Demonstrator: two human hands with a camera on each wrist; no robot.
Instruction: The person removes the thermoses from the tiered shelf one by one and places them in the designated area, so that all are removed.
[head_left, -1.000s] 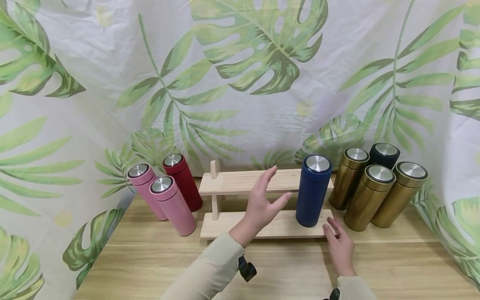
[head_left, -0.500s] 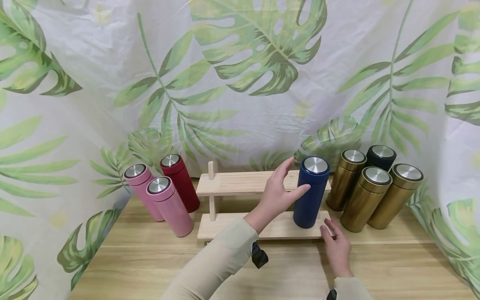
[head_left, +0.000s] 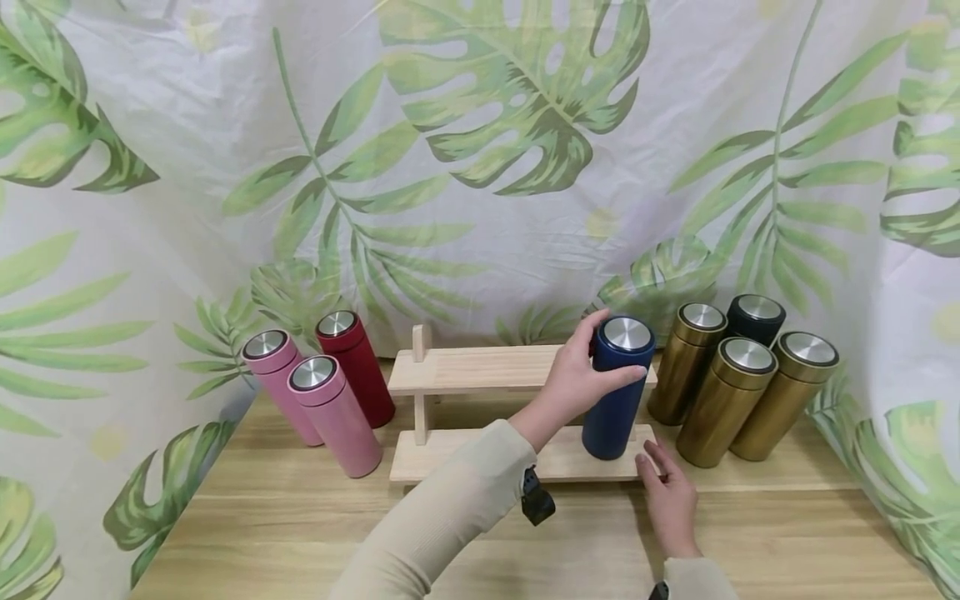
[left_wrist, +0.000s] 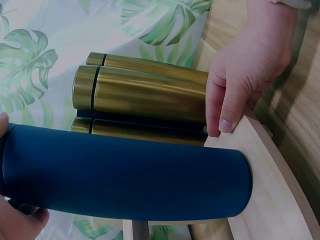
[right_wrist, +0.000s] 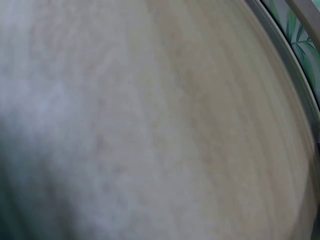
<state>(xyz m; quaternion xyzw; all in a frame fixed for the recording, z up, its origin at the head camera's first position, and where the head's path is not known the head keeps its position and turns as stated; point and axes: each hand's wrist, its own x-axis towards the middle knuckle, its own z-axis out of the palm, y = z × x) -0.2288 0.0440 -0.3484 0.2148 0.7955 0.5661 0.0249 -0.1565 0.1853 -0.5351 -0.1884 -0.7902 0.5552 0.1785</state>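
A blue thermos flask [head_left: 611, 417] stands upright on the right part of the lower board of a small two-tier wooden shelf [head_left: 480, 454]. My left hand [head_left: 573, 379] is around its upper part, the thumb across the front and the fingers behind. In the left wrist view, fingertips show on both sides of the blue flask's top end. At the right end of the lower board, my right hand [head_left: 670, 496] touches the wood with loosely extended fingers. The right wrist view holds only blurred wood grain, with no hand visible.
Right of the shelf stand several gold flasks [head_left: 723, 404] and a black one [head_left: 757, 317], close together. To the left are two pink flasks [head_left: 341, 425] and a red one [head_left: 360, 375]. A leaf-print cloth [head_left: 510, 258] hangs behind the wooden table [head_left: 270, 533].
My left hand has moved right from beside the blue flask to around its upper part. The right hand stays at the shelf's end. The head view has shifted slightly.
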